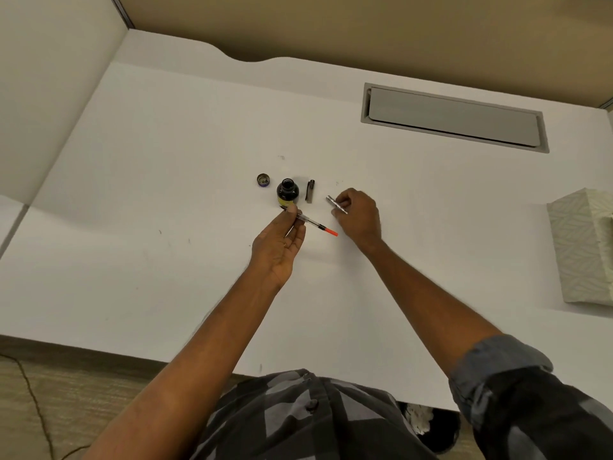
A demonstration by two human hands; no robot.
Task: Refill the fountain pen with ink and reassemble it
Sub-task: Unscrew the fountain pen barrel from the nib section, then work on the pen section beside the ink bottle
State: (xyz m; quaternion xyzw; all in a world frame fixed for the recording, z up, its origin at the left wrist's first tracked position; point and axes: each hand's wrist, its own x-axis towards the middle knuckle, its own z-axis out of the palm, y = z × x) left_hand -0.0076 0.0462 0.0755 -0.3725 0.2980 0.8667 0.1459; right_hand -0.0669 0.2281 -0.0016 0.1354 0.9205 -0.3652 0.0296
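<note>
Your left hand (282, 242) pinches the pen's nib section and converter (311, 224), just below the open ink bottle (287, 192); your right hand (356, 210) grips the silver barrel (336, 204). A careless left-hand nudge forward could tip the bottle and spill ink.

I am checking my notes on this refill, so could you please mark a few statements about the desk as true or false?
1. The ink bottle is open. True.
2. The bottle lid lies right of the bottle. False: it lies to its left.
3. The left hand holds the pen section with the orange-tipped converter. True.
4. The right hand is empty. False: it holds the silver barrel.
5. The dark pen cap lies on the desk. True.
</note>
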